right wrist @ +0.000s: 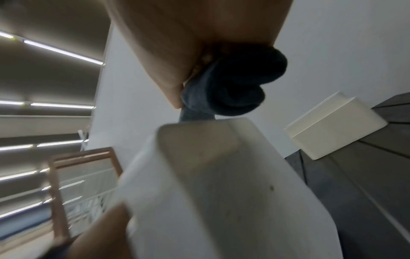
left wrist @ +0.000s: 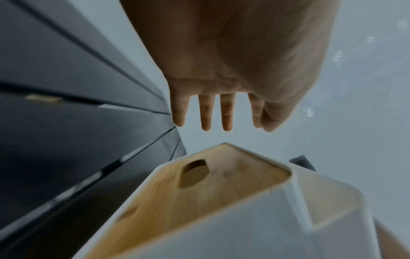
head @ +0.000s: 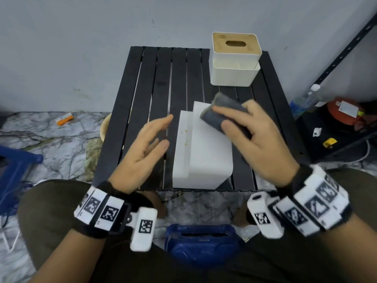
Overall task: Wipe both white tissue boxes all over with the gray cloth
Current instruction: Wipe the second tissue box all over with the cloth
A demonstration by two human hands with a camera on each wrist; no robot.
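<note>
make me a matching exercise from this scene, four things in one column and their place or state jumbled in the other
Things:
1. gray cloth
2. near tissue box
3. far tissue box
4. left hand

Places or states:
A. upright at the table's far edge, wooden lid up
B. open, holding nothing
C. bunched in the right hand
D. tipped on its side, small yellowish spots on it

Pairs: 1-C, 2-D, 3-A, 4-B
</note>
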